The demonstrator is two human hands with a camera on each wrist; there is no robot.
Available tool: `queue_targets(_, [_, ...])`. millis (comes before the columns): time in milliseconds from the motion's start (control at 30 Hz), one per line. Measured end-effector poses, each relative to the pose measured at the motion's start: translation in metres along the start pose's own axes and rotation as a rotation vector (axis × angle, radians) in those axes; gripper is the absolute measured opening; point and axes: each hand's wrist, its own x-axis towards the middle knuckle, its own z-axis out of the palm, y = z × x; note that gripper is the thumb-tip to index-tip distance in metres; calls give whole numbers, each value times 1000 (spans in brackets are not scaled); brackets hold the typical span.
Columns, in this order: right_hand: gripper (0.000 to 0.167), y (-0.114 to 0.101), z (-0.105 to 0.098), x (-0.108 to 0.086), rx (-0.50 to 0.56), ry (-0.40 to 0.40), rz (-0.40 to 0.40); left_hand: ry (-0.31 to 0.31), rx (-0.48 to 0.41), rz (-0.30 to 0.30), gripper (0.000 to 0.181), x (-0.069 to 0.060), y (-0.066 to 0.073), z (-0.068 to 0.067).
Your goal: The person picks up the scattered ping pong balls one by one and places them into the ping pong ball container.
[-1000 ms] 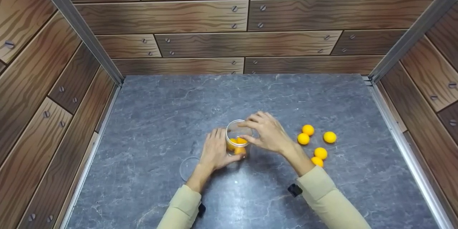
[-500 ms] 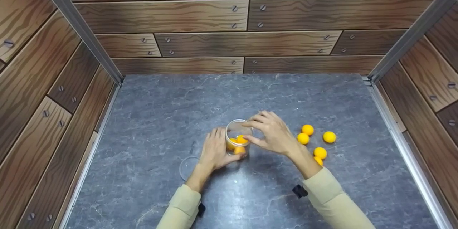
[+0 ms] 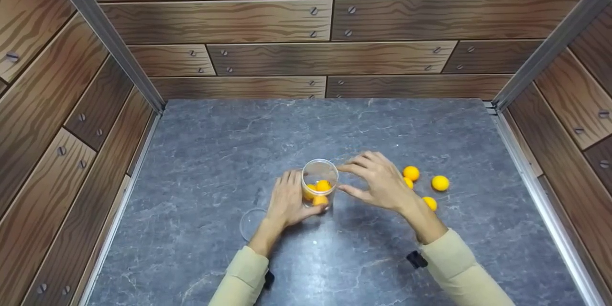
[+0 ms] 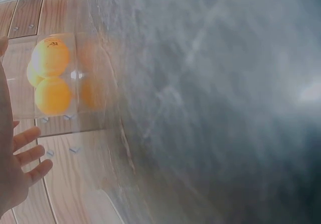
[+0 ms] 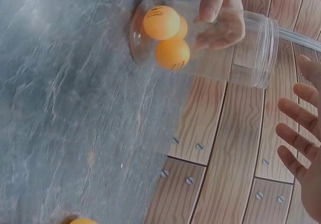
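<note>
A clear plastic jar stands upright on the table with its mouth uncovered. Several orange balls, looking like table tennis balls, lie at its bottom; two show printed marks. My left hand holds the jar from the left, its thumb on the near side and fingers round the far side, as the right wrist view shows. Just right of the rim, my right hand hovers apart from the jar, fingers spread and holding nothing. A round transparent lid lies flat beside the left wrist, partly hidden by it.
More loose orange balls lie on the grey marbled table, right of the right hand; some are partly covered by that hand and forearm. Wood-patterned walls and metal corner rails enclose the table.
My right hand has drawn back to the right from the jar's mouth, its fingers now outside the rim. The left hand, jar and lid stay put.
</note>
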Motion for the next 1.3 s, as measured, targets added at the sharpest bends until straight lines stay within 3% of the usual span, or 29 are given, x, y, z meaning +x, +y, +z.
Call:
queue_targets(433, [50,21,-13,-26,-49,-38,34,-21,-17,-22,101,1,0,0])
queue_targets(800, [52,42,-24,-47,-104,-16,7,-38,5,-24,101,0,1,-2])
queue_targets(1300, [59,63,-32,-81,-143,-52,131,-28,3,-20,103,0,0,1])
